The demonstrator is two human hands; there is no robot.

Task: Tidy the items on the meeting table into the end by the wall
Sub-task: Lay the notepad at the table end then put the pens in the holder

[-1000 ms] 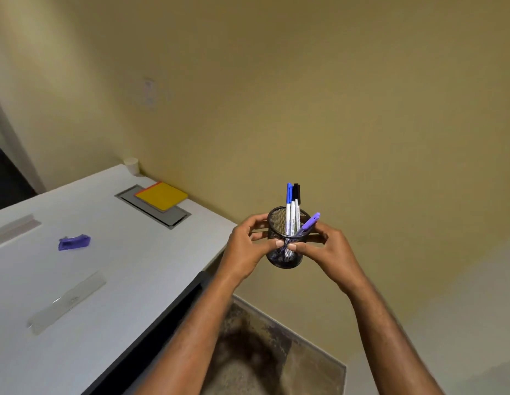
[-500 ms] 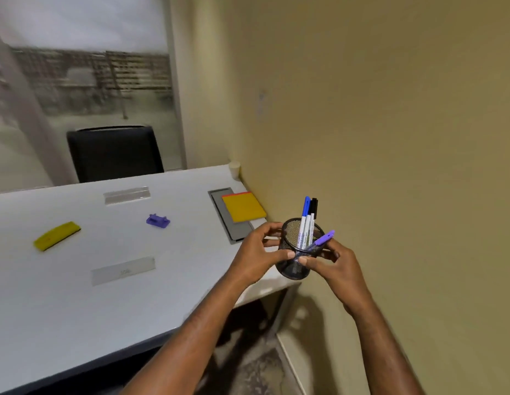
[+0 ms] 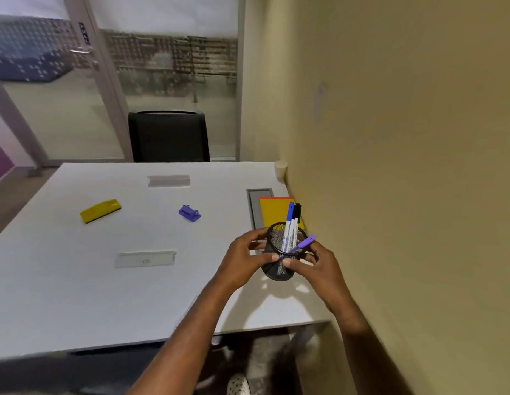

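Both hands grip black wire-mesh pen cup (image 3: 279,263), cylindrical, held over white matte table (image 3: 77,295) near wall end. Left hand (image 3: 245,259) wraps its left side, right hand (image 3: 315,266) its right, thumbs pressed on mesh. Inside cup: blue-capped marker (image 3: 289,223), black-capped marker (image 3: 297,220), purple pen (image 3: 305,243) leaning right. Beyond hands: yellow pad (image 3: 272,209). Left of left hand: purple plastic clip (image 3: 189,213), yellow eraser block (image 3: 100,210), two flat clear strips (image 3: 145,259).
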